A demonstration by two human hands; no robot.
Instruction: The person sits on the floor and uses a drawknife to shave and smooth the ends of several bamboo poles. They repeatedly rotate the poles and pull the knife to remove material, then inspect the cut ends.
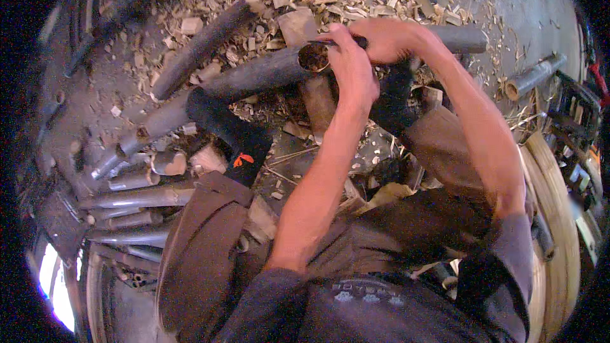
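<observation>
Handling a tube [306, 57] with both hands at its mouth

In the head view, the tube lies out ahead of the person's body, its round brown mouth turned back toward the camera. The left hand [352, 67] is nearer the mouth: its grip appears closed over the tube just beside the rim. The right hand [384, 41] is farther right along the tube, fingers curled in; I cannot tell what, if anything, its grip pinches. A small dark piece [361, 42] shows between the hands, its kind unclear.

The tube's long axis seems to run crosswise, from the mouth rightward behind the hands. Along that line a grey length [462, 38] shows; the hands cover the join, so whether it belongs to the tube is uncertain. Left of the tube, a dark pole [257, 77] slopes toward the left foot [232, 128]. The right foot [389, 98] is on the tube's near side, right of the mouth. Beyond the tube are a wood block [297, 24] and scattered chips [387, 0].
</observation>
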